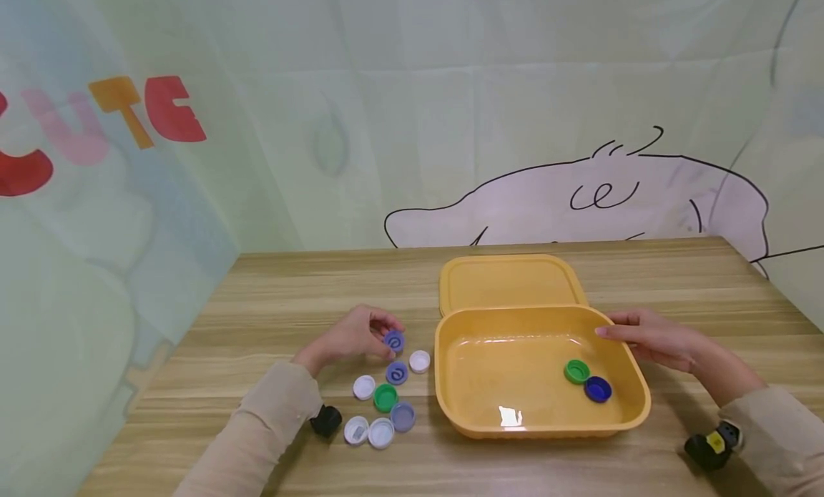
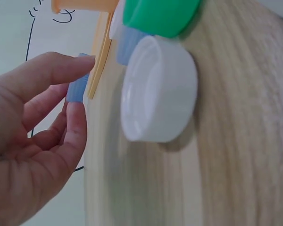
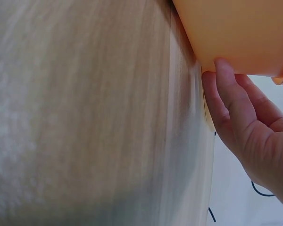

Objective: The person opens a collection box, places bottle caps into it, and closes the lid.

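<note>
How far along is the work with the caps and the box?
Apparently done: a green cap and a dark blue cap lie in the yellow box. In hand: the left hand pinches a purple cap; the right hand holds the box's side. Apparently left: seven loose caps on the table, four white, two purple, one green.

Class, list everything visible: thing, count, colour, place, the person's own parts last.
Table: 1, brown, under the box
Box: 1, yellow-orange, on the table
Lid: 1, yellow-orange, behind the box
White caps: 4, white, on the table
Purple caps: 3, purple, two on the table, one in the left hand
Green caps: 2, green, one in the box, one outside
Dark blue cap: 1, navy, in the box
Printed backdrop: 1, mostly pale green, behind the table
Wrist devices: 2, black, one beside each sleeve
Sleeves: 2, beige, bottom left and right
Left hand: 1, bare, holding a purple cap
Right hand: 1, bare, holding the box
</note>
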Available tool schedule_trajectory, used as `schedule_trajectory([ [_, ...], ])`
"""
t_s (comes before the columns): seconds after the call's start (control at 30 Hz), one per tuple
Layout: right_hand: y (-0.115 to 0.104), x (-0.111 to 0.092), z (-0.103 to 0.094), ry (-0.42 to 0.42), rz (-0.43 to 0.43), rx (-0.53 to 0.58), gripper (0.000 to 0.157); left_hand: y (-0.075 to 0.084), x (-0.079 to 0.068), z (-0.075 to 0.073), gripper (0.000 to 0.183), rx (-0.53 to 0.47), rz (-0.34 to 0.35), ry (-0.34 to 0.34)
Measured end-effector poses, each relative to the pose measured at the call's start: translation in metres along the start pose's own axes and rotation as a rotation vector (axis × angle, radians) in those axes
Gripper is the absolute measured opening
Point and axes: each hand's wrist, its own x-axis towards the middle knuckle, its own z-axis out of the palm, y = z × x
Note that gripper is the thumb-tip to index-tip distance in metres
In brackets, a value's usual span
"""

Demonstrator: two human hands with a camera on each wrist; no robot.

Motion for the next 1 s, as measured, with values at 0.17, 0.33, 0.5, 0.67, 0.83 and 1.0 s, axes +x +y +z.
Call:
schedule_trajectory([
  [0.17, 0.0, 0.0, 0.0, 0.005, 0.008, -0.006, 0.044, 0.007, -0.002, -0.002, 0.037, 0.017, -0.007, 0.0],
  [0.33, -0.001, 0.0, 0.0, -0.005, 0.007, 0.0, 0.037, 0.018, -0.004, -0.003, 0.036, 0.036, -0.01, -0.007],
  [0.5, -0.001, -0.001, 0.0, -0.02, -0.005, 0.014, 0.033, 0.027, -0.006, -0.002, 0.035, 0.032, 0.004, -0.029],
  [0.67, -0.001, 0.0, -0.001, -0.022, -0.008, 0.012, 0.037, 0.031, -0.007, 0.0, 0.036, 0.023, 0.026, -0.051],
  [0.83, -0.001, 0.0, 0.0, -0.028, -0.01, 0.015, 0.036, 0.033, -0.008, 0.0, 0.037, 0.021, 0.043, -0.051],
  [1.0, -0.001, 0.001, 0.001, -0.04, -0.02, 0.017, 0.031, 0.036, -0.009, 0.0, 0.035, 0.02, 0.044, -0.052],
])
